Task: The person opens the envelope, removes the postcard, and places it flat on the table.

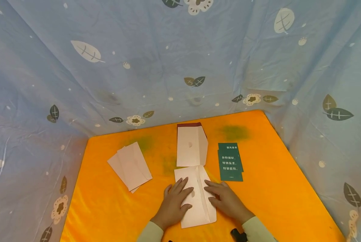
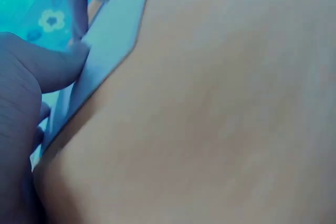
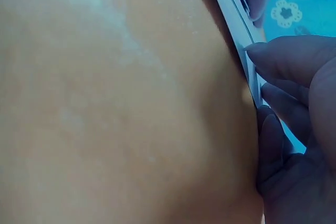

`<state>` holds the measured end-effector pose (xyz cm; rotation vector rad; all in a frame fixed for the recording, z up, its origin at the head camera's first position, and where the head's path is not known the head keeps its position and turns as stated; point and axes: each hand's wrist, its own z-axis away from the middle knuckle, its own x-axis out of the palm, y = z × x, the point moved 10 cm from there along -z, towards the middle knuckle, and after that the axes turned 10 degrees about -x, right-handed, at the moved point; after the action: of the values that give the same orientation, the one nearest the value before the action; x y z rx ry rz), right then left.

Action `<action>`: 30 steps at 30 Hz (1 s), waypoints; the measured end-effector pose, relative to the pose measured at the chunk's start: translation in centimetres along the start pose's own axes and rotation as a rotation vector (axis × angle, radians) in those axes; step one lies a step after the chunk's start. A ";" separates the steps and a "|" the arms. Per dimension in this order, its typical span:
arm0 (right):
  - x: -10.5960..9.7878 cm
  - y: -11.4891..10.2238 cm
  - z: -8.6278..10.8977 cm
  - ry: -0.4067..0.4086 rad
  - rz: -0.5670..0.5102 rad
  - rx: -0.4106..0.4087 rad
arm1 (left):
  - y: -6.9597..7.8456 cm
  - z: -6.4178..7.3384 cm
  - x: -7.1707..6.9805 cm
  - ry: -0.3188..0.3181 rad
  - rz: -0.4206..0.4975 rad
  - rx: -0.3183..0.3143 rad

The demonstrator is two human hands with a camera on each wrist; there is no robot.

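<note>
A pale pink envelope (image 1: 195, 215) lies on the table, its long flap opened out to the right. My left hand (image 1: 175, 203) rests on its body with fingers spread; in the left wrist view, the thumb (image 2: 60, 66) touches the envelope (image 2: 113, 32). On the flap side, my right hand (image 1: 227, 200) touches the paper with its fingertips. The right wrist view has the right thumb (image 3: 289, 56) against the edge of the envelope (image 3: 231, 17), other fingers below it. Just beyond lies a second open envelope (image 1: 186, 151) with a dark red piece (image 1: 189, 124) showing behind its top edge.
Two or more closed pink envelopes (image 1: 133, 164) overlap at the left. Dark green cards (image 1: 230, 158) with white writing lie stacked at the right. The orange cloth-covered table (image 1: 271, 188) is bordered by blue patterned curtains (image 1: 156, 67). A small black object (image 1: 238, 235) shows by the right wrist.
</note>
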<state>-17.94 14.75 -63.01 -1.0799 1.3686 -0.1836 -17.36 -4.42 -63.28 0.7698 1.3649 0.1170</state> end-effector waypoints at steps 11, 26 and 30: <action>-0.2 -0.2 0.0 0.013 -0.005 0.008 | 2.0 1.1 1.4 0.022 -0.066 0.132; 0.2 0.5 0.1 -0.020 -0.033 0.062 | 4.4 1.4 3.6 -0.074 -0.099 0.168; 0.0 0.5 0.0 -0.010 -0.037 0.057 | 4.6 1.1 3.8 -0.085 -0.099 0.175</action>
<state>-18.13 15.02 -63.41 -1.0582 1.3278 -0.2428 -13.87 0.43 -63.87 0.8411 1.3414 -0.1135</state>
